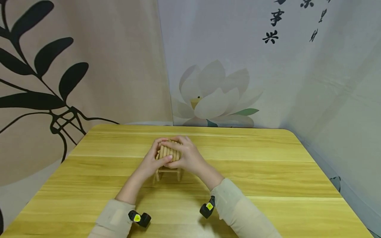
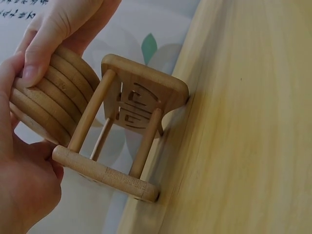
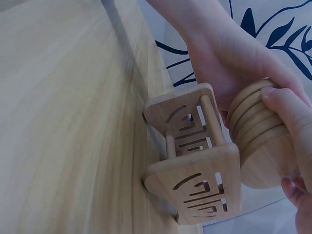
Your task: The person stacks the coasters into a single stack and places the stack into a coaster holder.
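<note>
A stack of round wooden coasters (image 2: 53,97) is held between both hands, just above a small wooden coaster holder (image 3: 207,180). The holder stands on the table; it has two side panels with cut-out patterns, joined by rods. My left hand (image 1: 153,162) grips the stack from the left, its thumb across the near side. From the right, my right hand (image 1: 190,155) holds the same stack, fingers curled over the top. In the left wrist view the coasters lean beside the upper rod of the holder; whether they touch it I cannot tell.
The wooden table (image 1: 253,165) spreads out around the holder on all sides. Behind it hangs a cloth backdrop (image 1: 128,66) with printed leaves, a lotus and characters. Each wrist carries a small black camera (image 1: 143,219).
</note>
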Demonstrator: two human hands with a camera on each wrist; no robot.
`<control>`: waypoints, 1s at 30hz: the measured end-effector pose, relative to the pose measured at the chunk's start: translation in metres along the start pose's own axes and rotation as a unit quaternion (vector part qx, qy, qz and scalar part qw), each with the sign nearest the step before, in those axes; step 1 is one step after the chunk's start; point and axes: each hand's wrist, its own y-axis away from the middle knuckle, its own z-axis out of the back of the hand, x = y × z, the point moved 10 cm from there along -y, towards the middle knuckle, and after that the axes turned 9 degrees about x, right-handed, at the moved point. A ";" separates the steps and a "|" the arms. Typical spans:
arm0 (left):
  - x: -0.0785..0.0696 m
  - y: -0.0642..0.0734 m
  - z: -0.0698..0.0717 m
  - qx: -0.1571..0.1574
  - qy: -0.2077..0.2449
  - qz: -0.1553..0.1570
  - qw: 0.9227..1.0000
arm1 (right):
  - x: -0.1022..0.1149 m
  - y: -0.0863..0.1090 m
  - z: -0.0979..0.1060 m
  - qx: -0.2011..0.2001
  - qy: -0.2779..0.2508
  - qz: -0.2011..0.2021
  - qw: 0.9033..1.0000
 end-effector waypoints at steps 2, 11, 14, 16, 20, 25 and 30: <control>0.001 0.000 0.001 -0.001 -0.003 0.000 1.000 | 0.000 0.000 -0.001 0.001 -0.002 0.000 1.000; 0.014 0.000 0.005 -0.003 -0.011 0.007 1.000 | -0.004 -0.001 -0.007 0.006 0.000 -0.004 1.000; 0.017 0.000 0.005 -0.003 -0.008 0.010 1.000 | -0.006 -0.001 -0.010 0.006 -0.004 -0.004 1.000; 0.019 -0.001 0.005 -0.002 -0.005 0.010 1.000 | -0.007 -0.001 -0.012 0.007 -0.008 -0.004 1.000; 0.022 -0.001 0.005 0.005 0.004 0.003 1.000 | -0.010 -0.001 -0.016 0.011 -0.009 -0.010 1.000; 0.026 -0.001 0.005 0.008 0.012 0.004 1.000 | -0.011 0.000 -0.018 0.013 -0.015 -0.015 1.000; 0.026 -0.002 0.004 0.011 0.017 0.004 1.000 | -0.011 0.001 -0.019 0.012 -0.017 -0.014 1.000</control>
